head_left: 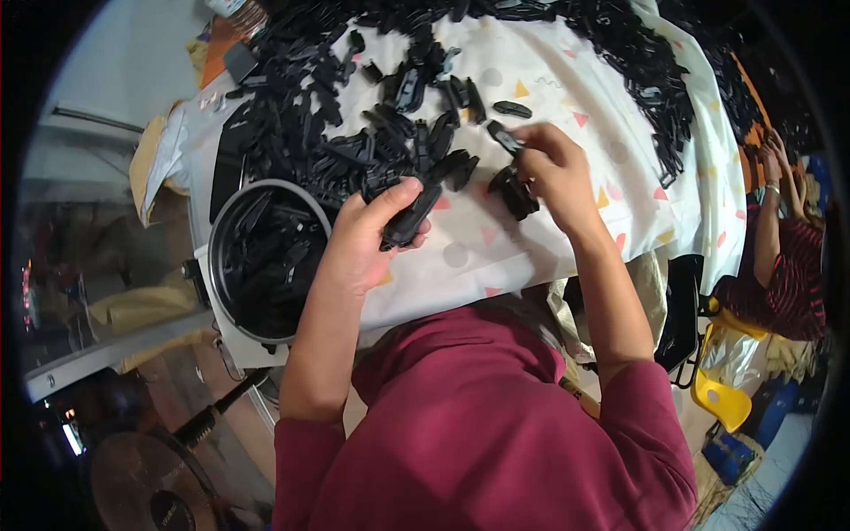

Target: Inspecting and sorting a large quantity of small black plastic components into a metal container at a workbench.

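My left hand [372, 226] is wrapped round a black plastic part [409, 219], its thumb laid along the top. Between the thumb and fingers of my right hand [558, 168] is a slim black plastic piece [503, 135], its far end sticking out to the left. Just under that hand a short stack of black parts [513, 195] shows; whether the fingers touch it I cannot tell. One loose black piece [512, 109] lies flat on the patterned white cloth [478, 257] beyond my right hand. A heap of similar black parts [354, 150] spreads beyond my left hand.
A round metal pot [329, 221] full of black parts stands left of my left forearm. More black parts [655, 106] lie in a band at the far right. Another person's arm [768, 230] is at the right edge, near a yellow chair [722, 403]. A fan [146, 482] stands lower left.
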`<state>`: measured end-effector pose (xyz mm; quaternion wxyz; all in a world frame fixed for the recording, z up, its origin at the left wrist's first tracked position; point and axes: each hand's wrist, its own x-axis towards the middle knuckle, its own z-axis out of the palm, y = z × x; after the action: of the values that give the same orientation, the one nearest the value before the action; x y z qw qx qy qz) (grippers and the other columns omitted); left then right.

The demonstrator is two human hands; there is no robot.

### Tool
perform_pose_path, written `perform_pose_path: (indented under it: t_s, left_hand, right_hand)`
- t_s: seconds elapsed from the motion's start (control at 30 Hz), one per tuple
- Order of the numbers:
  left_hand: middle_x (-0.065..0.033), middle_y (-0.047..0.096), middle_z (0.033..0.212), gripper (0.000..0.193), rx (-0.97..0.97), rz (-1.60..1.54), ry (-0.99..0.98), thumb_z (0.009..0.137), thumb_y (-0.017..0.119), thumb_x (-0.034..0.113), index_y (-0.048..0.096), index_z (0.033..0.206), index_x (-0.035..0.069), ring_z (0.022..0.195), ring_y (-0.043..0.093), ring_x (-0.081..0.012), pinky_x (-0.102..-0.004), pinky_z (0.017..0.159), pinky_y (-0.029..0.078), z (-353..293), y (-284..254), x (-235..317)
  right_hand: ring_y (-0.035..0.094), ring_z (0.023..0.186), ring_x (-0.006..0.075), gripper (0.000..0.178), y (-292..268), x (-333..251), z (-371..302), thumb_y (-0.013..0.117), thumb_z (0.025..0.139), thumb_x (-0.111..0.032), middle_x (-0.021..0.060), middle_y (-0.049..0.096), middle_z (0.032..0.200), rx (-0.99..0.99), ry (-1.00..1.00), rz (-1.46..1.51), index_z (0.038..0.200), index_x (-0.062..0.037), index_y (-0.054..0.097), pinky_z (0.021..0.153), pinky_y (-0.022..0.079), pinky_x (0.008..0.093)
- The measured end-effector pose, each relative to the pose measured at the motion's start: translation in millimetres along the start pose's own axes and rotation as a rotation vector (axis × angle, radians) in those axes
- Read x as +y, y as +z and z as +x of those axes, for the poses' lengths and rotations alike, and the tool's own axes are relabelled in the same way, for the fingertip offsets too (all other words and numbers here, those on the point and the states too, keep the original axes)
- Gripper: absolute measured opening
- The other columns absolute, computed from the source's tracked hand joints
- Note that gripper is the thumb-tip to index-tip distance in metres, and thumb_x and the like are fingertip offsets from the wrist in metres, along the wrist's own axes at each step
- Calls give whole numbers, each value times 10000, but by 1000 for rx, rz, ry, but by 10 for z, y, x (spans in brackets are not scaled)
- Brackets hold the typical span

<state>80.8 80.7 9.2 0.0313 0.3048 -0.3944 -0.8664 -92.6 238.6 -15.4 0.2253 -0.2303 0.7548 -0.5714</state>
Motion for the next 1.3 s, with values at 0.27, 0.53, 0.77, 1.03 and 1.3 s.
perform_pose_path:
  t_s: [0.27, 0.53, 0.77, 1.03, 1.3]
  left_hand:
    - [-97, 621, 882, 344, -70, 92, 134, 770, 711, 158, 568, 1041, 4, 675, 584, -162, -276, 589, 488, 19, 98, -63]
    - [-20, 609, 820, 120, -100, 182, 236, 778, 677, 104, 608, 846, 32, 744, 578, -107, -245, 708, 467, -86, 387, -37]
    - [-12, 608, 806, 149, -92, 413, 305, 752, 696, 52, 599, 857, 10, 765, 570, -69, -222, 694, 473, -132, 368, 33]
    - [-109, 642, 852, 475, -147, 954, 606, 644, 807, 245, 567, 996, 35, 784, 631, -161, -297, 702, 487, -203, 267, 61]
    - [-85, 590, 708, 316, -180, 948, 714, 636, 745, 141, 569, 880, 43, 577, 586, -173, -281, 539, 454, -247, 139, -10]
  right_hand:
    - [625, 744, 189, 139, 6, -160, -576, 539, 824, 17, 132, 624, 969, -141, 193, 817, 934, 35, 622, 543, 566, 277]
    - [589, 825, 227, 235, 166, -382, -711, 724, 685, 11, 108, 608, 883, -136, -472, 8, 905, -5, 643, 713, 470, 311]
    - [583, 729, 167, 259, 211, -401, -693, 753, 674, 18, 119, 599, 877, -140, -731, -16, 879, 7, 595, 592, 483, 239]
    - [592, 781, 217, 243, 207, -377, -676, 718, 663, 85, 130, 603, 832, -12, -741, -32, 829, -1, 564, 660, 477, 282]
    - [570, 873, 157, 426, 107, -392, -618, 748, 733, -142, 87, 567, 1002, -341, -435, -74, 1067, 8, 530, 697, 480, 263]
